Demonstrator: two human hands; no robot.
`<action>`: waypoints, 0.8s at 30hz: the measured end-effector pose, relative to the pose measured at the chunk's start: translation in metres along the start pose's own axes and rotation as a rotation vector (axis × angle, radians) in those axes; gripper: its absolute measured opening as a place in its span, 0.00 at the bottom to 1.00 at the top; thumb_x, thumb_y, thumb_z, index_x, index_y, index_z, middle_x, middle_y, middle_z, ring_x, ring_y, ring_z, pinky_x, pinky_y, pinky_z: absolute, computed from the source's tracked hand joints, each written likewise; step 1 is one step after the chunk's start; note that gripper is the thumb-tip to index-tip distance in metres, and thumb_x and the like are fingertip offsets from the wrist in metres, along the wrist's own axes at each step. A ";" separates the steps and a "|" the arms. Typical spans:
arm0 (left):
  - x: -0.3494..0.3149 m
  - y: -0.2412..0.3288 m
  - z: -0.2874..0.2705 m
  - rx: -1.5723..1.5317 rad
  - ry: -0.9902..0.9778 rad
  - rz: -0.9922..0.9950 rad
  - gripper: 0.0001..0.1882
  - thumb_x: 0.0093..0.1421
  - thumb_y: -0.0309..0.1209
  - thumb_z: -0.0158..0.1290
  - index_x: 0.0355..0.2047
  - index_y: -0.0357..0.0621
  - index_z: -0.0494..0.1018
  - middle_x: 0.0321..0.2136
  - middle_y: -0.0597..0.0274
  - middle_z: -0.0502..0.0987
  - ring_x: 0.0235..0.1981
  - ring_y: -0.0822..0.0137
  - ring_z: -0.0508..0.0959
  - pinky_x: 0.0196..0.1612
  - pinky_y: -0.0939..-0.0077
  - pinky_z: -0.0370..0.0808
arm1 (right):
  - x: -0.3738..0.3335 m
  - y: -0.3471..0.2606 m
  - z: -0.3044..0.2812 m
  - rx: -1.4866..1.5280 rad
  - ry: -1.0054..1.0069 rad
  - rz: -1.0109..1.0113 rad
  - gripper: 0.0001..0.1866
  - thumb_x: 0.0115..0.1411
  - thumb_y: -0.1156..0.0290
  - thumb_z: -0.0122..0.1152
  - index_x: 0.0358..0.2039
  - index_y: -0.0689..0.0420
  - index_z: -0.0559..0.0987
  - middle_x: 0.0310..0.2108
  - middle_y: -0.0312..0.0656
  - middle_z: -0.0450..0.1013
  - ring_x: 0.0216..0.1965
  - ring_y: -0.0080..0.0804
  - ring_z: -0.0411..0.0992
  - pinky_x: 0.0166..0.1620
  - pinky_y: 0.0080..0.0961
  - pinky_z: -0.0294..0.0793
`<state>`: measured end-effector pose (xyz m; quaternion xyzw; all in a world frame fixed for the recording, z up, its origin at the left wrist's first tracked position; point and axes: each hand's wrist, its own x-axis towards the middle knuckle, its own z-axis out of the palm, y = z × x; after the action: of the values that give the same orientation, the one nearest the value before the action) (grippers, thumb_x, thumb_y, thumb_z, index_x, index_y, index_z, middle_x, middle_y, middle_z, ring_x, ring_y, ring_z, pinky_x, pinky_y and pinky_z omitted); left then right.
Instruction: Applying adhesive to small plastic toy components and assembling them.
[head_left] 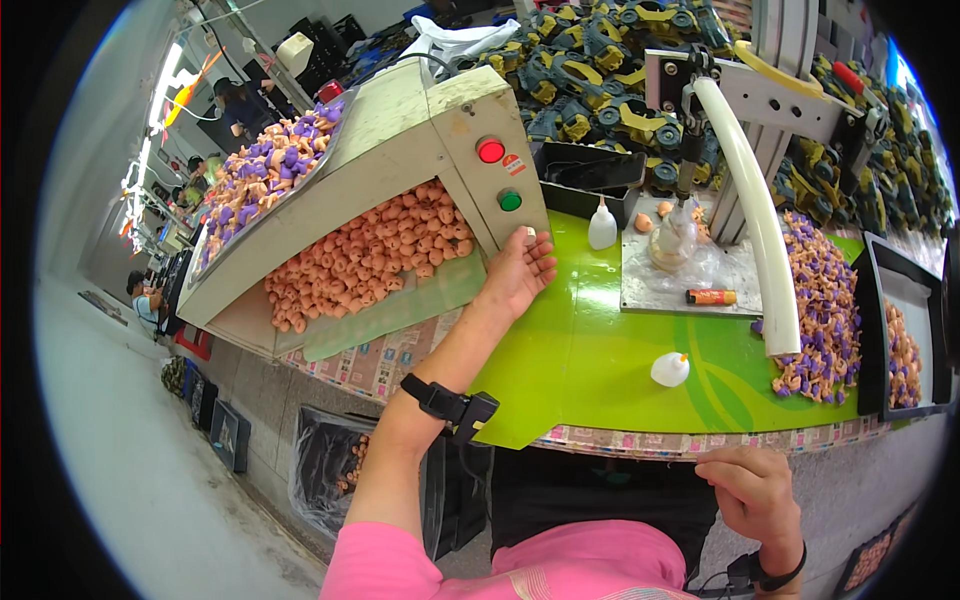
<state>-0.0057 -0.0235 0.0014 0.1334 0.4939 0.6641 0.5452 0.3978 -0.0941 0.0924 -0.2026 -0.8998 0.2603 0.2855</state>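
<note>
From where I sit, I have the left hand (522,275) up at the left edge of the green tabletop (560,360), by the near corner of the beige machine (400,110) and below its green button (510,200); its fingers are loosely curled and stand away from the thumb, the palm bare, and I cannot tell whether the fingertips touch the casing. The peach-coloured round parts (370,250) lie heaped in the machine's wide mouth, left of that hand, behind a pale green sheet (400,312) along the lower lip. The right hand (750,490) hangs just off the tabletop's front edge, fingers bent inward, and I cannot tell whether they close on anything. What worries me most is the heap: a knock from the left forearm against the sheet could, I judge, let pieces roll over the lip and down to the floor (260,420). A stray brush of the fingers could also press the button unintended. Nearer the front edge, the white squeeze bottle (670,369) looks easy to tip if the right hand sweeps inward carelessly, and its nozzle might then leak. Toward the right edge, the pile of peach and purple parts (815,320) lies loose beside the black tray (872,345), so a bumped tray could push some over the tabletop's front edge
</note>
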 end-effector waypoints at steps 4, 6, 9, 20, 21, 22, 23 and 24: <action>-0.007 0.002 -0.004 0.004 0.026 -0.021 0.19 0.62 0.46 0.49 0.40 0.44 0.71 0.30 0.68 0.73 0.28 0.72 0.73 0.32 0.75 0.74 | 0.001 -0.003 -0.001 -0.016 -0.019 0.007 0.13 0.41 0.83 0.60 0.30 0.56 0.79 0.32 0.40 0.77 0.28 0.38 0.77 0.29 0.28 0.76; -0.022 0.006 -0.002 0.168 0.096 -0.045 0.18 0.62 0.45 0.50 0.40 0.43 0.71 0.28 0.68 0.72 0.26 0.74 0.73 0.30 0.77 0.74 | 0.000 -0.002 0.000 -0.005 -0.012 0.027 0.12 0.42 0.82 0.60 0.30 0.56 0.79 0.33 0.40 0.78 0.29 0.38 0.77 0.30 0.29 0.76; -0.052 0.021 -0.019 0.445 0.045 0.057 0.13 0.61 0.40 0.53 0.37 0.43 0.72 0.25 0.68 0.71 0.24 0.75 0.72 0.28 0.78 0.72 | -0.001 -0.003 0.003 0.000 0.030 0.052 0.12 0.41 0.86 0.57 0.28 0.58 0.79 0.29 0.41 0.78 0.25 0.34 0.76 0.27 0.26 0.74; -0.025 0.129 -0.146 1.574 0.926 1.087 0.13 0.57 0.33 0.53 0.40 0.39 0.73 0.40 0.48 0.71 0.41 0.53 0.72 0.41 0.59 0.72 | 0.017 -0.011 0.014 0.000 -0.013 0.045 0.12 0.42 0.86 0.57 0.28 0.58 0.79 0.30 0.41 0.78 0.26 0.34 0.76 0.28 0.25 0.75; -0.016 0.134 -0.147 1.610 0.898 1.065 0.17 0.57 0.35 0.53 0.44 0.39 0.72 0.43 0.45 0.71 0.46 0.51 0.70 0.47 0.56 0.68 | 0.019 -0.013 0.015 -0.008 -0.018 0.023 0.12 0.42 0.86 0.58 0.28 0.57 0.80 0.30 0.41 0.78 0.27 0.36 0.77 0.29 0.25 0.75; -0.005 0.140 -0.149 1.644 0.870 1.044 0.20 0.58 0.38 0.53 0.48 0.40 0.71 0.46 0.42 0.70 0.51 0.48 0.67 0.52 0.53 0.64 | 0.021 -0.014 0.016 -0.023 -0.011 0.022 0.12 0.42 0.86 0.58 0.28 0.57 0.80 0.30 0.41 0.78 0.27 0.36 0.77 0.29 0.25 0.75; 0.011 0.149 -0.166 1.630 0.874 1.058 0.20 0.58 0.38 0.53 0.48 0.40 0.71 0.46 0.42 0.70 0.51 0.48 0.67 0.52 0.53 0.64 | 0.023 -0.017 0.017 -0.017 -0.026 0.017 0.12 0.43 0.86 0.58 0.28 0.57 0.80 0.31 0.40 0.78 0.28 0.37 0.77 0.30 0.26 0.76; 0.030 0.158 -0.192 1.714 0.864 1.024 0.21 0.59 0.39 0.53 0.48 0.39 0.70 0.46 0.42 0.70 0.52 0.49 0.67 0.54 0.54 0.63 | 0.024 -0.020 0.018 -0.005 -0.043 0.006 0.12 0.43 0.86 0.58 0.29 0.57 0.80 0.31 0.39 0.78 0.30 0.37 0.78 0.31 0.27 0.76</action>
<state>-0.2477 -0.0824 0.0252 0.4148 0.8288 0.2380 -0.2904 0.3643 -0.1034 0.1010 -0.2006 -0.9058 0.2632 0.2647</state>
